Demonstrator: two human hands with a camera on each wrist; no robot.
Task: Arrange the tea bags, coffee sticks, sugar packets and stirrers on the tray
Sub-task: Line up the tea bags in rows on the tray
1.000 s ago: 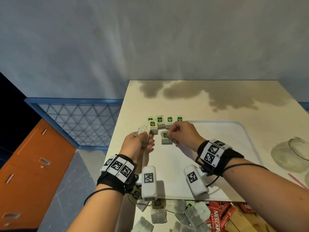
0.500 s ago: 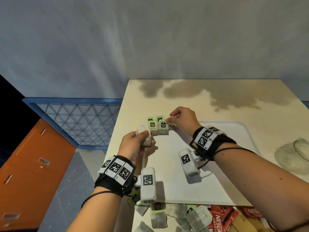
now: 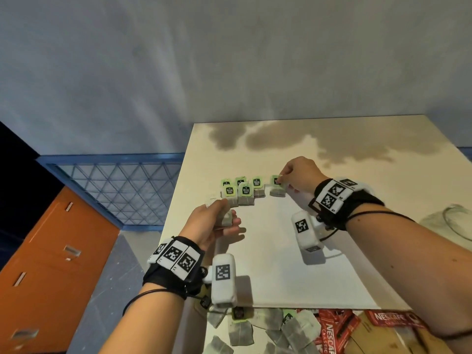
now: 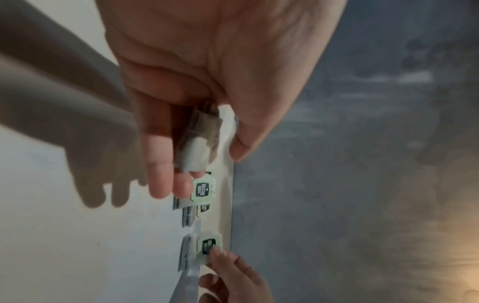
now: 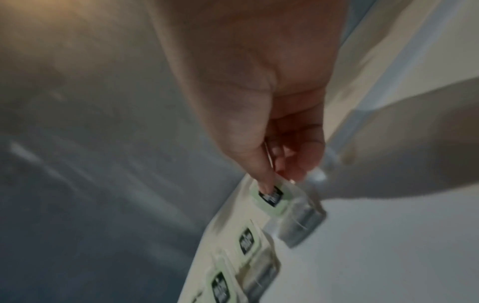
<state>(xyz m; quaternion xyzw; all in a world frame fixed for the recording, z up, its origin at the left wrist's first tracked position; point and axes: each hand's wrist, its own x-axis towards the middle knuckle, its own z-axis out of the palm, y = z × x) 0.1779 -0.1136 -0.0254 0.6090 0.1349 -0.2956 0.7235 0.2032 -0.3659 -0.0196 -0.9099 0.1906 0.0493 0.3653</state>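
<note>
A white tray lies on the table. Along its far left edge sit several tea bags with green tags. My right hand pinches the green tag of the rightmost tea bag, which rests on the tray. My left hand hovers over the tray's left edge and grips a bunch of tea bags between thumb and fingers. Loose tea bags and red coffee sticks lie in a heap in front of the tray.
A clear glass jar lies on the table at the right. The table's left edge drops to a floor with an orange cabinet and a blue grid frame. A grey wall stands behind.
My right hand set a tea bag into the front row, then moved right to the rightmost tea bag and took its tag. My left hand stayed put with its tea bags.
</note>
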